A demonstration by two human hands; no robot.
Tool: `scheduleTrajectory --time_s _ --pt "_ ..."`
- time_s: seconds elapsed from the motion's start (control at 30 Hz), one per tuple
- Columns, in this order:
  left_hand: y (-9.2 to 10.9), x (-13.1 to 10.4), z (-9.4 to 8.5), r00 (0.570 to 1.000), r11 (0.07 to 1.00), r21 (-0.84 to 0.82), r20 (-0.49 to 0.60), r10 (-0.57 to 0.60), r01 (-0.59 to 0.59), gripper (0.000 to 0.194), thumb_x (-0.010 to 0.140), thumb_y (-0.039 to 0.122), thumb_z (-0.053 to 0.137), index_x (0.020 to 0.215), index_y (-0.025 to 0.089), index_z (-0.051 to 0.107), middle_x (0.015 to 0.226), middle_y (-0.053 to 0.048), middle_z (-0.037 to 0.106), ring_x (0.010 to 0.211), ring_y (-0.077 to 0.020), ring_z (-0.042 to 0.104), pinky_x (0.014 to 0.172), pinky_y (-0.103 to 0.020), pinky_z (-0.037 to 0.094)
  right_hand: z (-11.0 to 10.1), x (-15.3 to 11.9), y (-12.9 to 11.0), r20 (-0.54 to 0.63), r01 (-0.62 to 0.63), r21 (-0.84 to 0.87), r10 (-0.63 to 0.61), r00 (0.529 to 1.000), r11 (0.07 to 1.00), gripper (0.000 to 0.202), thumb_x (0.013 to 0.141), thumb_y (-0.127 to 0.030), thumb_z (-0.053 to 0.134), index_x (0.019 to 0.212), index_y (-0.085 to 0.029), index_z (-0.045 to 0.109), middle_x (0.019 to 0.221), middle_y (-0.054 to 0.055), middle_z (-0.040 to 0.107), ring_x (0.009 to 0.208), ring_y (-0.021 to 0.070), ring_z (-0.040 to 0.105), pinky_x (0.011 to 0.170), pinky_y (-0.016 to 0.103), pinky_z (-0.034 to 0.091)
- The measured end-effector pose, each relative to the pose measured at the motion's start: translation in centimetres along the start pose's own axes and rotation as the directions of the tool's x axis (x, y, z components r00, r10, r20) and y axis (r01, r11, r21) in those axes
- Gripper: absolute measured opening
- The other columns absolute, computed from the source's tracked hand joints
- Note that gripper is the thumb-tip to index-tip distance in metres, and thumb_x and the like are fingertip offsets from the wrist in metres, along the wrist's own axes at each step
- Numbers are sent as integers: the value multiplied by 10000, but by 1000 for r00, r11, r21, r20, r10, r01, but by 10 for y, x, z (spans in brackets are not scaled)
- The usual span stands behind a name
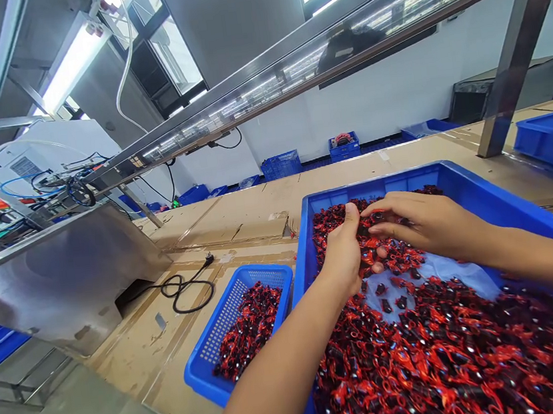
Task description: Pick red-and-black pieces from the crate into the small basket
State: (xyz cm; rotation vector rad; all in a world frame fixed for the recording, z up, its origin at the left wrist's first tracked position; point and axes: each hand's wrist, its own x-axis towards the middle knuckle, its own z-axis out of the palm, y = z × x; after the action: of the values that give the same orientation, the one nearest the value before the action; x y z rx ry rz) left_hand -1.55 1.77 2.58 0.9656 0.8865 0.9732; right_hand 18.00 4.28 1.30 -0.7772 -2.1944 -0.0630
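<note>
Both my hands are over the large blue bin [487, 201], which holds a heap of small red-and-black parts [427, 363] with ring-like ends. My left hand [342, 252] is cupped with its thumb up; several of these parts seem to lie in its curled fingers, partly hidden by the palm. Facing it from the right, my right hand [422, 222] pinches a small dark part [376, 217] between thumb and fingers. A pale plastic sheet [459, 275] shows through the parts below my hands.
Left of the bin stands a smaller blue basket [196, 371] with more parts. A black power cord [193, 309] lies on the cardboard-covered table [154, 363] beside a metal housing [64, 280]. A metal post [512, 70] rises behind the bin; another blue bin [550, 140] is at right.
</note>
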Motion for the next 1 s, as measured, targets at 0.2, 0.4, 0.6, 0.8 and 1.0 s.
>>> scheduleTrajectory --time_s 0.2,0.4,0.6,0.8,1.0 --pt "-5 8 -5 998 996 -80 -26 -48 46 692 1010 838 687 1151 164 757 932 -88 768 527 -111 562 450 -206 338 -9 0 -15 -80 10 -56 -14 997 998 318 1165 -483 619 1349 -301 805 1060 91 860 903 307 828 822 465 658" --pt "-8 12 -7 997 995 -54 -11 -83 82 569 1107 703 608 1072 155 757 904 -85 762 510 -120 557 432 -223 341 -18 -1 -41 -167 -44 -146 19 986 988 292 1167 -495 610 1206 -330 848 992 79 864 867 326 832 739 477 635" --pt "-7 11 -5 997 997 2 15 -81 81 614 1043 769 661 905 173 712 679 -8 610 522 -131 532 451 -215 352 -22 -2 -59 -157 40 -127 -60 986 991 290 1181 -416 583 1327 -380 831 979 34 860 829 273 820 730 427 646" --pt "-12 16 -6 998 994 84 -4 -62 62 602 1044 731 657 778 192 685 673 -56 654 519 -154 551 433 -230 390 -24 -1 -65 -178 98 -83 -111 978 992 305 1141 -264 621 1295 -390 851 779 -10 766 642 200 731 596 349 553" --pt "-20 12 -10 999 955 294 36 27 -36 337 876 159 887 625 202 667 570 4 539 518 -114 492 453 -167 282 -17 -12 -60 -140 18 -34 -23 990 999 200 1121 -426 684 1213 -419 862 843 -12 834 648 210 768 622 343 611"
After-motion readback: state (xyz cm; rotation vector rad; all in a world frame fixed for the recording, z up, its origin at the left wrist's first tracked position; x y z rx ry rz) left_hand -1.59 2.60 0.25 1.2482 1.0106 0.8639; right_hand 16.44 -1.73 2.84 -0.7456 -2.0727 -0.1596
